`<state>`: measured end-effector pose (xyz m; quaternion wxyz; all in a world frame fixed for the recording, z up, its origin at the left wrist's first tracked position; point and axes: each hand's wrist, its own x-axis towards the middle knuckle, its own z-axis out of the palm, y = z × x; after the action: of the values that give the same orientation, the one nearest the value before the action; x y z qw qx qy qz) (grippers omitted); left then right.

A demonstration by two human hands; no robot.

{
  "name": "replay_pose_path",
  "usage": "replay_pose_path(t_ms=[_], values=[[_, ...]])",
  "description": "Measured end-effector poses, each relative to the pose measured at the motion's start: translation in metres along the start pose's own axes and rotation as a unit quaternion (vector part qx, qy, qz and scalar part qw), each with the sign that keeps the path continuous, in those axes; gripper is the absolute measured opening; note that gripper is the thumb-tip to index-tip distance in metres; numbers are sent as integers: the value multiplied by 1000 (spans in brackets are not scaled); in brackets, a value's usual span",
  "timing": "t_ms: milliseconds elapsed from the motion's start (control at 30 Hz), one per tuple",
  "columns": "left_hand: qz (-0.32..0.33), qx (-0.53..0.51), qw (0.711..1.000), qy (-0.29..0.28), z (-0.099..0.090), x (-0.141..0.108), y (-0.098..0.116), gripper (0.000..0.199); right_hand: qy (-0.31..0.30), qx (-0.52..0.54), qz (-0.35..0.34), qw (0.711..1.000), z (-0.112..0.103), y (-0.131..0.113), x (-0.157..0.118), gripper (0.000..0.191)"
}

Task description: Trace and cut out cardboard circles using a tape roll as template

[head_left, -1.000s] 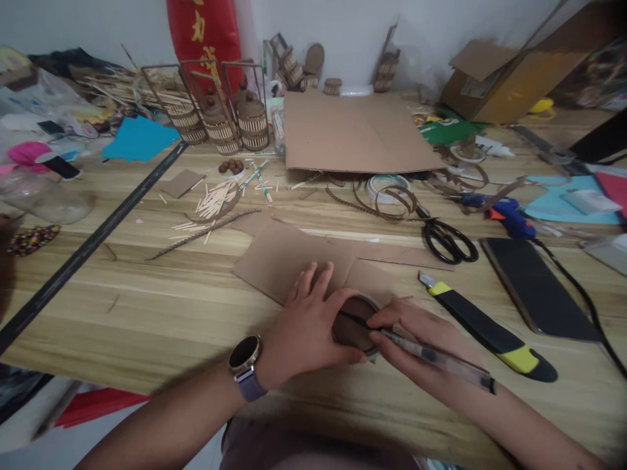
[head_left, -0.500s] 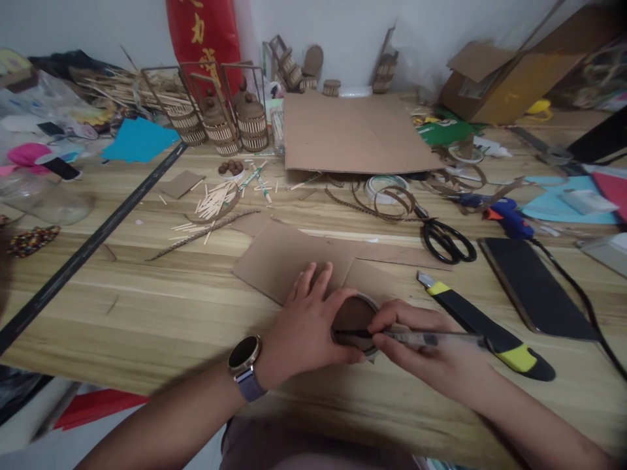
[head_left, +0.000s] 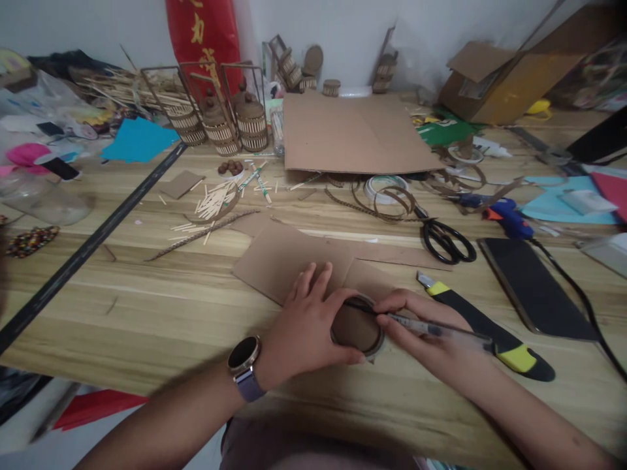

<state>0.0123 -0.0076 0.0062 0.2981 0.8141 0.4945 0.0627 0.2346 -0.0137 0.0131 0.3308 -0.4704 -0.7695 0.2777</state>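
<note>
My left hand [head_left: 304, 329] lies over a piece of brown cardboard [head_left: 274, 261], its thumb and index finger curved around a thin round ring [head_left: 381, 341]. The other fingers stretch out over the cardboard. Between thumb and fingers, my right hand [head_left: 435, 352] pinches a clear-barrelled pen [head_left: 431, 328]. The pen's dark front end reaches inside the ring, to its far edge near my left index finger. Whether the tip marks the cardboard is too blurred to tell. Just beyond my right hand rests a black and yellow utility knife [head_left: 475, 320], blade partly out.
Black-handled scissors [head_left: 448, 241], a phone [head_left: 533, 287] and a blue glue gun [head_left: 509, 219] lie to the right. A large cardboard sheet [head_left: 357, 134] is at the back. Small lidded baskets [head_left: 252, 124] stand at back left, near scattered short sticks [head_left: 215, 201].
The pen's front end has moved from the ring's middle to its far edge, with my right hand shifting slightly and the pen tilting. My left hand stays in place.
</note>
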Motion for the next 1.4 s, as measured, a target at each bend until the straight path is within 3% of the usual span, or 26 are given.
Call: replay_pose_path(t_ms=[233,400,533,767,967,1267,1400], values=[[4,-1,1000,-3,-1,-1,1,90,-16,-30,-99,995,7,-17,-3,11],[9,5,1000,3,0,-1,0,89,-30,9,-99,995,8,-20,-8,11],[8,7,1000,-4,0,0,0,91,-27,60,-51,997,6,-16,-13,10],[13,10,1000,-2,2,-1,-2,93,-100,94,95,986,-1,-9,-10,20],[17,26,1000,-3,2,-1,-3,95,-140,143,138,970,-5,7,-4,29],[27,40,999,1,3,-1,-4,99,-224,189,210,933,-16,-8,22,29],[22,44,999,-8,2,0,-3,100,-235,172,214,932,-20,-5,29,25]])
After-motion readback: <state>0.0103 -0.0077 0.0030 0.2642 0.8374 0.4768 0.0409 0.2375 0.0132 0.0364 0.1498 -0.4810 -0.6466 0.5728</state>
